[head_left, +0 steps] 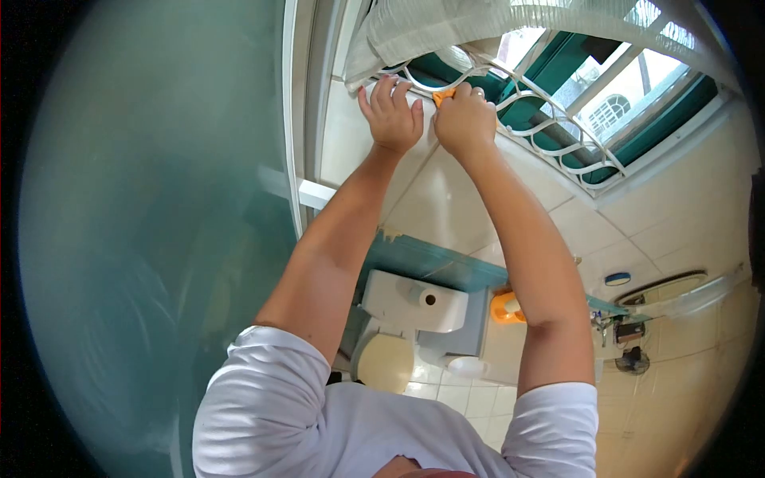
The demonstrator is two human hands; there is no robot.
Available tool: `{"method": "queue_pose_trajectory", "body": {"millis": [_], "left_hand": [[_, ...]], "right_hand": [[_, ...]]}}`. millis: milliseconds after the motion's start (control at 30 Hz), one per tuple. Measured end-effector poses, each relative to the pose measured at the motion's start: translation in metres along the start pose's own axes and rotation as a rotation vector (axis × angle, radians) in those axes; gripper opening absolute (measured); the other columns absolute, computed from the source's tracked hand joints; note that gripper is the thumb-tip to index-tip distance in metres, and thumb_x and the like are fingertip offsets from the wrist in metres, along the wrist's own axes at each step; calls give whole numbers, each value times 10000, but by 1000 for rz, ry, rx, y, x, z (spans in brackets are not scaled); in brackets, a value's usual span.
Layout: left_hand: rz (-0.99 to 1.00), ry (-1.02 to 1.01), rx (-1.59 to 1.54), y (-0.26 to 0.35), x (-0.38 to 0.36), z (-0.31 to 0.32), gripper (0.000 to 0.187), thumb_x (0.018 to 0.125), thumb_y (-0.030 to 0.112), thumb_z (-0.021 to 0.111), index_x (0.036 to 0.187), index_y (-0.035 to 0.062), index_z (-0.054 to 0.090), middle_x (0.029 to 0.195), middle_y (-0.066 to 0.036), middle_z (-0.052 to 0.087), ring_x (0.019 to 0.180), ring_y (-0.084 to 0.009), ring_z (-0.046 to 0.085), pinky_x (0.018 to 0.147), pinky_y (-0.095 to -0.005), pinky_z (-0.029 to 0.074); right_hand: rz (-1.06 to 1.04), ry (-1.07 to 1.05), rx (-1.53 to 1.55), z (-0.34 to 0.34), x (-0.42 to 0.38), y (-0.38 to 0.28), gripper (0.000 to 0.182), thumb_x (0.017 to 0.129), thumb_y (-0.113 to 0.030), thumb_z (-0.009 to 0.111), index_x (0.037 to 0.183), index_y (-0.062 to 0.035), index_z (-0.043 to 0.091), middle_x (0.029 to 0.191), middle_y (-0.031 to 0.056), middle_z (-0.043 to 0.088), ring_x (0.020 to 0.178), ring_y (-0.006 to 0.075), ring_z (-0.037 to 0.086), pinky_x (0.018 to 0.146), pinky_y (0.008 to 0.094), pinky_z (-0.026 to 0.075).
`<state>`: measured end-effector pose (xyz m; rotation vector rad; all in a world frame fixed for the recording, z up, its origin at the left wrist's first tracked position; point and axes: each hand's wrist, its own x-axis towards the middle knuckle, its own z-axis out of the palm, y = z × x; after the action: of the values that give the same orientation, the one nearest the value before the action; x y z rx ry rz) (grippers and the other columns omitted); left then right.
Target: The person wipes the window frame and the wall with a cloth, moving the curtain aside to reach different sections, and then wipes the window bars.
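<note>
Both arms reach up to the lower edge of a window fitted with a white metal grille. My left hand lies against the tiled wall just under the grille, its fingers spread and nothing in it. Beside it, my right hand is closed on an orange cloth, pressed at the bottom edge of the grille. Only a small part of the cloth shows; the rest is hidden by the hand. A sheer white curtain hangs over the upper part of the window.
A frosted glass panel with a white frame stands close on the left. Below are a toilet, a toilet paper roll on its tank, and an orange container. An oval mirror is at the right.
</note>
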<state>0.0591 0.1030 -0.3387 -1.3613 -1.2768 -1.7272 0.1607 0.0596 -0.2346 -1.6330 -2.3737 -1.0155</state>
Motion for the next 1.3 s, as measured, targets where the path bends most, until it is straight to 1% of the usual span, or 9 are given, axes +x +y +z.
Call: {"method": "queue_pose_trajectory", "body": {"millis": [100, 200, 400, 500, 633, 767, 1000, 1200, 1300], "left_hand": [[8, 62, -39, -2, -1, 3, 354, 811, 279, 525, 1080, 48, 518, 1160, -145, 461, 1147, -329, 424, 1008, -570, 189], [0, 36, -102, -2, -2, 0, 377, 835, 287, 512, 1116, 36, 494, 1186, -158, 441, 1175, -330, 395, 1026, -558, 170], [64, 50, -114, -5, -11, 6, 403, 810, 270, 551, 1133, 37, 487, 1211, -141, 422, 1175, -313, 407, 1033, -534, 204], [94, 29, -106, -7, -11, 6, 415, 795, 263, 559, 1138, 40, 488, 1200, -129, 428, 1172, -302, 414, 1031, -521, 222], [83, 39, -100, -6, -11, 6, 427, 783, 262, 565, 1140, 40, 489, 1191, -123, 436, 1167, -301, 420, 1027, -511, 238], [80, 65, -96, -4, -9, 6, 427, 784, 260, 561, 1139, 35, 489, 1187, -126, 443, 1167, -300, 423, 1025, -504, 247], [43, 68, -50, -1, -9, 5, 539, 804, 280, 524, 1241, -20, 428, 1253, -162, 418, 1206, -326, 398, 1032, -522, 229], [10, 52, -106, -4, -9, 4, 631, 817, 314, 489, 1302, -62, 342, 1297, -207, 367, 1259, -367, 320, 1054, -537, 168], [-104, 95, -174, -3, -8, 0, 670, 837, 353, 421, 1324, -88, 292, 1318, -237, 326, 1280, -387, 272, 1058, -556, 122]], "right_hand": [[6, 30, -7, 2, 6, -4, 250, 795, -248, 536, 880, -73, 694, 1032, 126, 543, 983, 290, 537, 704, 404, 441], [38, 76, -1, 6, 6, -5, 250, 791, -244, 533, 860, -65, 693, 1010, 125, 544, 977, 294, 542, 689, 406, 455], [22, 158, 181, 5, -6, 7, 300, 810, -272, 516, 842, -26, 684, 957, 128, 556, 914, 285, 568, 710, 400, 479], [167, -52, 467, -12, -5, 31, 350, 831, -309, 508, 872, -5, 677, 931, 154, 559, 866, 295, 582, 728, 394, 478], [151, 122, 678, -9, -14, 52, 352, 820, -330, 540, 922, -24, 681, 930, 172, 563, 851, 299, 588, 721, 395, 487], [-13, 275, 436, -3, -15, 32, 315, 793, -318, 563, 890, -48, 692, 949, 146, 565, 895, 295, 577, 696, 396, 501], [105, 94, 133, 12, 14, 0, 282, 772, -307, 569, 847, -66, 693, 1001, 120, 559, 918, 279, 573, 691, 414, 508], [26, -105, 367, -26, 0, 20, 267, 772, -282, 561, 920, -99, 686, 1000, 116, 552, 953, 293, 567, 754, 426, 496], [-138, 182, 432, -29, -4, 9, 241, 763, -265, 574, 929, -132, 687, 978, 110, 546, 967, 284, 551, 764, 420, 480]]}}
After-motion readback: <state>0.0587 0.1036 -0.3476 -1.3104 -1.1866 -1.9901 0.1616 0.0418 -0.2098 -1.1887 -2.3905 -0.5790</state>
